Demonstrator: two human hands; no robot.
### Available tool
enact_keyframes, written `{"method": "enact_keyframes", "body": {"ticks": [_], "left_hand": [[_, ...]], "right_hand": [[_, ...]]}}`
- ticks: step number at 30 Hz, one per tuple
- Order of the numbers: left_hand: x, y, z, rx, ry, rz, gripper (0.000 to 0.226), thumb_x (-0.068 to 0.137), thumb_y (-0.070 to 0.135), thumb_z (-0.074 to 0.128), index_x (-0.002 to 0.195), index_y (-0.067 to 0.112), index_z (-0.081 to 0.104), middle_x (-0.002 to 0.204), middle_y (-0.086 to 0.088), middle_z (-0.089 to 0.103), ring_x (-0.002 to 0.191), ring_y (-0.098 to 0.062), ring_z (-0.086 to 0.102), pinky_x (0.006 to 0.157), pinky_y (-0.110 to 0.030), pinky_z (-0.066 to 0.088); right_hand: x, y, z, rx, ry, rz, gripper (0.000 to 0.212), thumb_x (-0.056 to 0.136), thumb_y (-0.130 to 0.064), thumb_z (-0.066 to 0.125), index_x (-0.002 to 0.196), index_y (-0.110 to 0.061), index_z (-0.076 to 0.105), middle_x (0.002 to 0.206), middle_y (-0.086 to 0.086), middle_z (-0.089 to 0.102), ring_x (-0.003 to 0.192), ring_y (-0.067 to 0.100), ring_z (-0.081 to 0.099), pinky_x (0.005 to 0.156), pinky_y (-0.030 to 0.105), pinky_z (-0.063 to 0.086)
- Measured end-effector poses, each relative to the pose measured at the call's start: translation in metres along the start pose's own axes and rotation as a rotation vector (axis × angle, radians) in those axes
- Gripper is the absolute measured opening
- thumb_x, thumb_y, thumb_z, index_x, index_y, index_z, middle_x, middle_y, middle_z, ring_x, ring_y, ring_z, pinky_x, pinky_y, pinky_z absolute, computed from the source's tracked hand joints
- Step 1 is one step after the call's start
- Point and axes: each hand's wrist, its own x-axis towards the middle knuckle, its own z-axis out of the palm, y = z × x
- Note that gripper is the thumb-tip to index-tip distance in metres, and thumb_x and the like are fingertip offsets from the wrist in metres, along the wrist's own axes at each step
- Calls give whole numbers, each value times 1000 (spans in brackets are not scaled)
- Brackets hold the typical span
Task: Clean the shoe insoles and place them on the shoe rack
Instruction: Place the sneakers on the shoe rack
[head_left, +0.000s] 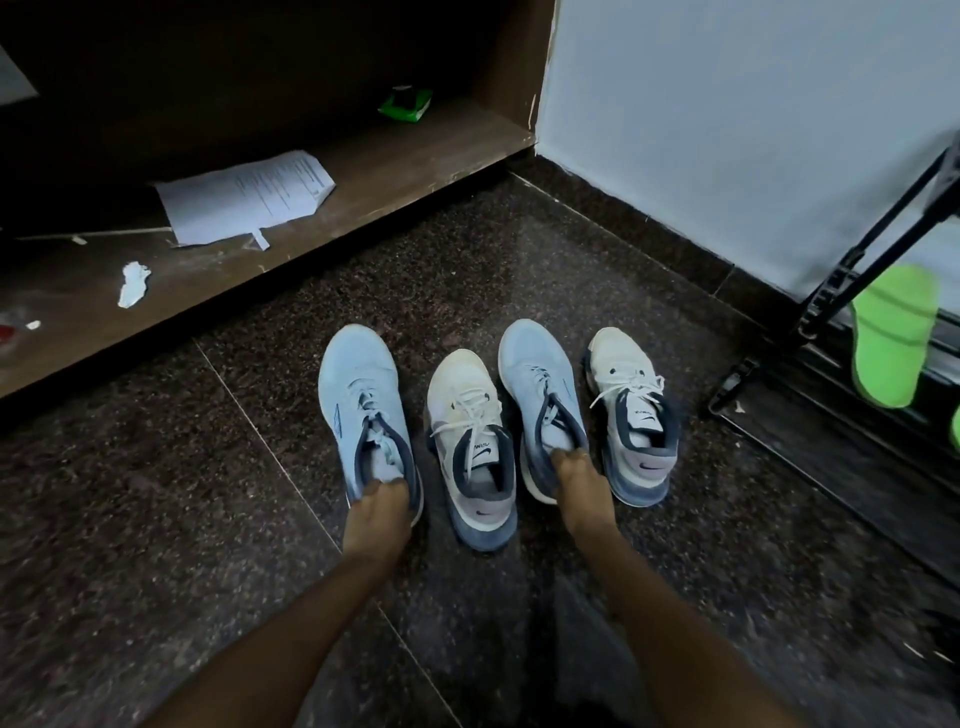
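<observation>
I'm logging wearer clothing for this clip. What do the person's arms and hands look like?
Both forearms are bare, with no sleeves in view. The left hand and right hand wear no gloves, and no watch or bracelet shows at either wrist.

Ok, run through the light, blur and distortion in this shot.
Head view: dim, corners near black. Head view: sharpest mid-frame, where the left hand grips the left blue shoe and the right hand the right blue shoe. Head view: forearms soft at the bottom. Head view: wide lens slants the wall edge; green insole stays vivid.
</observation>
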Motion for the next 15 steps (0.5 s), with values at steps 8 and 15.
{"method": "enact_keyframes", "body": {"ticks": [8,15], "left_hand": [[-9,24,-77,3,135,106,29,98,17,46,126,9,50,125,-12,55,120,-24,52,92,-31,43],[-38,75,-141,-16,261,234,23,98,10,41,114,6,57,115,-12,61,111,-25,57,83,-30,46]], "right_hand": [[-9,-19,-75,-87,125,-64,23,92,0,38,112,-6,48,117,9,52,111,25,48,71,32,40],[-31,-15,-158,-147,260,-40,24,90,4,39,111,-5,49,117,10,53,116,25,44,68,34,37]]}}
